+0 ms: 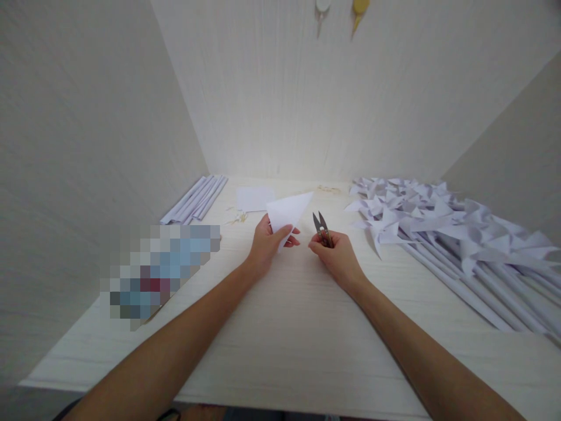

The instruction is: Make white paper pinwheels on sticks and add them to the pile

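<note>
My left hand grips a folded piece of white paper, thumb on its near face and fingers behind. The paper has a pointed corner toward the upper right. My right hand holds a pair of thread snips, their two dark blades apart and pointing away from me. A gap separates the blades from the paper. Beyond the left hand, flat white paper sheets lie on the table.
Rolled paper sticks lie at the back left, near a pixelated object. Paper pinwheels on rolled sticks are piled at right. Small pale bits lie near the sheets. Two hooks hang on the back wall; panels enclose the table.
</note>
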{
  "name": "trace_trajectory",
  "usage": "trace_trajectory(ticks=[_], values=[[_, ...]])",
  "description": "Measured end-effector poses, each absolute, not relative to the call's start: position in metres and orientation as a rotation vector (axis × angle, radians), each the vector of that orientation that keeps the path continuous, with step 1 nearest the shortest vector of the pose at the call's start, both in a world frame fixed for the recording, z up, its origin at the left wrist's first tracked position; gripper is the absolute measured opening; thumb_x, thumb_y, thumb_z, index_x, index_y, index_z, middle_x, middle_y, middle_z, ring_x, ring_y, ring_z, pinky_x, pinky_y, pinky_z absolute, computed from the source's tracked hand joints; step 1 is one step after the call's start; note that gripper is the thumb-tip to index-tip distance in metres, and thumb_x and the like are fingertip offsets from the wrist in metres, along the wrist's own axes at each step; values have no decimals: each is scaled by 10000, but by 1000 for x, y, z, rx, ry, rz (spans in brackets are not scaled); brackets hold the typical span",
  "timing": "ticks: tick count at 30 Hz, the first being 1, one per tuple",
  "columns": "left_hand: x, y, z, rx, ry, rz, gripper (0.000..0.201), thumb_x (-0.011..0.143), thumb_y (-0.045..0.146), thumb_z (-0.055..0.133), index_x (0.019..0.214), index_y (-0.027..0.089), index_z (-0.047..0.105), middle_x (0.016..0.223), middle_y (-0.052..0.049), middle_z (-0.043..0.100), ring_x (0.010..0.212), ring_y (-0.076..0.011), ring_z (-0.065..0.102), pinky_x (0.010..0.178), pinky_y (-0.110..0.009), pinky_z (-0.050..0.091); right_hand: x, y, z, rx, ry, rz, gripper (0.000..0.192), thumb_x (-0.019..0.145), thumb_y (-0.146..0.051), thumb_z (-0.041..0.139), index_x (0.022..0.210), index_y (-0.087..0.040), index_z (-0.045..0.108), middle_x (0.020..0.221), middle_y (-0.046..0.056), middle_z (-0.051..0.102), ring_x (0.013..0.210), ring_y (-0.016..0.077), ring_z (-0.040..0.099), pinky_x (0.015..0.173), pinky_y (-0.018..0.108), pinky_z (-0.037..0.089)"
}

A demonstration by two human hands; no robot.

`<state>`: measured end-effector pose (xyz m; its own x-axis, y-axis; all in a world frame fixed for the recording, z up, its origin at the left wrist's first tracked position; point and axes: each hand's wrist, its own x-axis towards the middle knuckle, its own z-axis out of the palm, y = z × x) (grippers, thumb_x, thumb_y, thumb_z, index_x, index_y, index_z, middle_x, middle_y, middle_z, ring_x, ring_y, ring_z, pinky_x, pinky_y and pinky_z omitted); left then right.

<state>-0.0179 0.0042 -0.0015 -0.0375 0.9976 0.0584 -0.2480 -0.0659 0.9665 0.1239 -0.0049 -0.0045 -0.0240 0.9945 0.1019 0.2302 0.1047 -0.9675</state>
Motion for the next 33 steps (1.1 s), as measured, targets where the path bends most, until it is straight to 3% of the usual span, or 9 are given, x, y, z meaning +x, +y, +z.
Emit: trace_trajectory(ticks=[7,11,19,23,29,33], values=[[-18,6,-2,943,1029,1368,227,585,273,687,719,125,578,677,-30,668,547,-107,606,523,-213,424,123,-4,-4,-1228,-1540,1028,242,673,-403,548,602,-180,489,459,-82,323,423,69,268,416,225,216],[-17,6,0,873,1038,1399,215,577,297,694,671,123,607,653,-35,667,549,-109,605,515,-209,421,121,-5,-5,-1138,-1490,1173,419,784,-544,349,757,-170,535,472,-86,285,405,80,257,405,226,212],[-16,5,2,796,1006,1462,227,602,297,683,729,112,645,736,-75,700,709,-158,655,641,-247,480,118,-12,-10,-1169,-1704,1057,353,858,-448,291,721,-183,479,547,-48,410,502,98,367,478,226,283],[-14,4,1,808,996,1454,220,606,278,686,735,106,645,743,-81,701,711,-160,659,700,-276,491,117,-13,-7,-1211,-1708,1026,369,867,-463,262,697,-193,447,525,-53,391,484,99,352,481,232,278],[-14,3,1,783,995,1468,220,610,284,686,747,118,641,740,-64,700,695,-146,657,688,-264,497,117,-8,-15,-1120,-1683,1071,458,859,-503,264,753,-167,557,535,-45,323,489,103,317,470,240,248],[-14,2,0,786,991,1495,237,622,315,682,748,118,641,740,-64,700,678,-138,654,669,-250,499,117,-8,-16,-1125,-1682,1084,444,858,-500,272,739,-175,549,543,-40,325,504,109,324,475,240,253]])
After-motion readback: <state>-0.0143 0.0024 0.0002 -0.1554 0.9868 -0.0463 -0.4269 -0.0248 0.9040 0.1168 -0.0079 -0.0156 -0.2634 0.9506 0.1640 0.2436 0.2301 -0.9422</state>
